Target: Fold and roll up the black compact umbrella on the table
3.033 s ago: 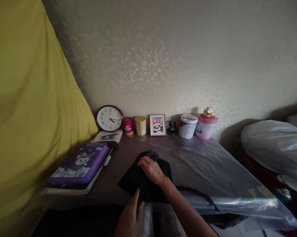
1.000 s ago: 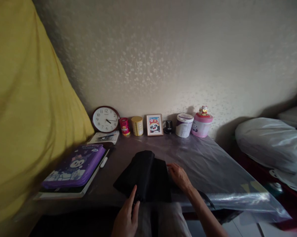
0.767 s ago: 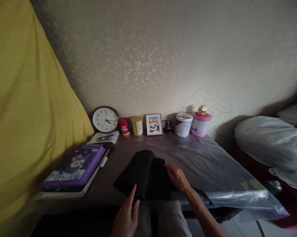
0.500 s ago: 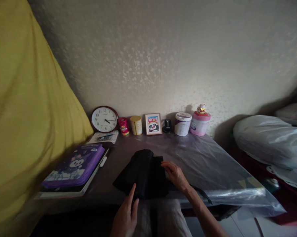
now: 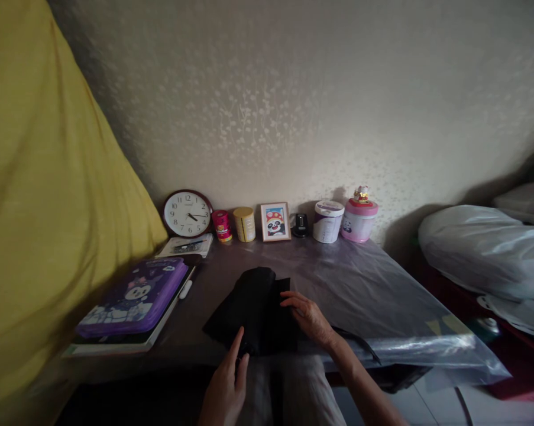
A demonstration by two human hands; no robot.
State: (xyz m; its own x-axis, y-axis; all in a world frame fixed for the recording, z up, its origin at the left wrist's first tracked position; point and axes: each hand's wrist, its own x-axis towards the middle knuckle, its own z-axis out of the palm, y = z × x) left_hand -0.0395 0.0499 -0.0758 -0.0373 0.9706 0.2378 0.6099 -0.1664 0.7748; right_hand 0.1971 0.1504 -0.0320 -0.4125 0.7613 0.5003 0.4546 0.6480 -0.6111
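A folded piece of black cloth (image 5: 244, 305) lies on the near part of the table, thicker at the left, with a flat flap on the right. My left hand (image 5: 229, 378) grips its near edge, thumb and index finger around a small dark part that I cannot make out. At the right flap, my right hand (image 5: 308, 316) has its fingers bent and closed on the cloth's edge. A thin black strap (image 5: 359, 343) trails out to the right, under my right forearm, toward the table's front edge.
On the left, a purple case (image 5: 136, 296) sits on books beside a yellow curtain (image 5: 49, 207). Along the wall stand a clock (image 5: 187, 213), tins, a framed panda picture (image 5: 275, 222) and tubs. A plastic sheet covers the table (image 5: 350, 284). White bags (image 5: 475, 248) are at right.
My right hand has moved a little left, drawing the right flap of the black cloth inward toward the thicker part. My left hand has stayed nearly in place.
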